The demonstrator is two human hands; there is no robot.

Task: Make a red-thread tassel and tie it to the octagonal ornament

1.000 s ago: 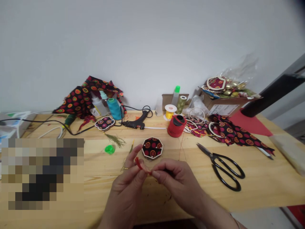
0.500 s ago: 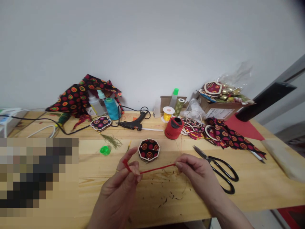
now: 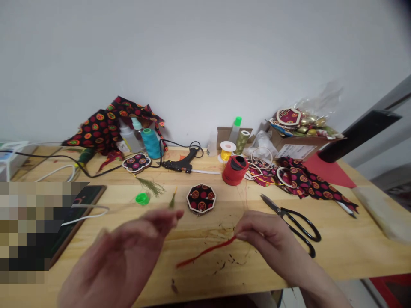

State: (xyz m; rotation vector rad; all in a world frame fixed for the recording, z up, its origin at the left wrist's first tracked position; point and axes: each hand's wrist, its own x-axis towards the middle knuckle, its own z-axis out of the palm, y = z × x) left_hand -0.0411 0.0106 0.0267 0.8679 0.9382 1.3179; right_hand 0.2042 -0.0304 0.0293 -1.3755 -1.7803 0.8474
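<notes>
My right hand [image 3: 266, 244] pinches one end of a bundle of red thread [image 3: 205, 252], which slants down to the left above the wooden table. My left hand [image 3: 128, 252] is held apart from the thread, fingers stretched out and nothing visible in them. Just beyond the hands lies an octagonal ornament [image 3: 201, 198] with a pale rim and dark patterned fabric. Black-handled scissors [image 3: 289, 220] lie right of my right hand. Behind it stands a red thread spool [image 3: 235, 170], from which a fine strand runs down toward my right hand.
A black glue gun [image 3: 181, 163], a teal thread cone [image 3: 152, 144] and patterned fabric [image 3: 96, 128] are at the back left. A small green cap [image 3: 142, 198] sits near a green tassel [image 3: 151, 186]. A cardboard box [image 3: 298, 147] stands back right. A phone [image 3: 83, 214] lies at left.
My left hand has let go of the red thread and moved left and toward me. The thread's freed end has dropped; my right hand still holds the other end, slightly lower.
</notes>
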